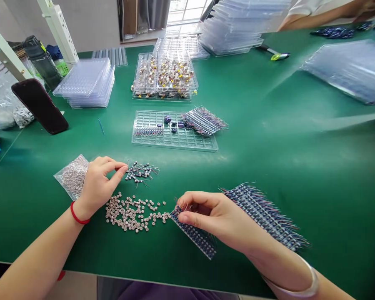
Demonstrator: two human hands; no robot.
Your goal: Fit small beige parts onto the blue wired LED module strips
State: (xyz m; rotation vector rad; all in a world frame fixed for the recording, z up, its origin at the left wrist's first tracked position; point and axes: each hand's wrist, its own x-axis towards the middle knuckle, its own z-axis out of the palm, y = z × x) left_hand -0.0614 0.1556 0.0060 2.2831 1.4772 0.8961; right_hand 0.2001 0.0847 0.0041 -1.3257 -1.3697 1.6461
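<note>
Over the green tabletop (253,162), two bare hands are at work with small electronic parts. The left hand (101,177) has its thumb and index finger brought together at the left edge of a loose pile of wired components (140,173). Whether one component is between these fingertips, I cannot tell. The right hand (214,214) grips a strip of small dark-blue circuit boards (203,241) between thumb and fingers. The strip slants down to the right below this hand, and thin wires stand out near its upper end.

Between the two hands, many small round discs (129,214) lie scattered, and a few are just beside the upper end of the strip. A clear bag of similar discs (71,177) lies to the left, partly behind the left hand. Just beyond the right wrist, wired circuit-board panels (265,214) lie on the tabletop, partly covered by the right hand and forearm.

Farther away, a clear compartment tray (171,142) carries a short wired strip (149,131) at its left, some dark coiled pieces (168,119) in the middle, and a stack of wired panels (204,121) which reaches over its right edge. Behind it stand clear trays filled with white and yellow parts (175,77). At the left, a phone (40,106) leans at an angle, near a stack of clear trays (89,81). At the far right, another person's arm (325,14) reaches over the tabletop.
</note>
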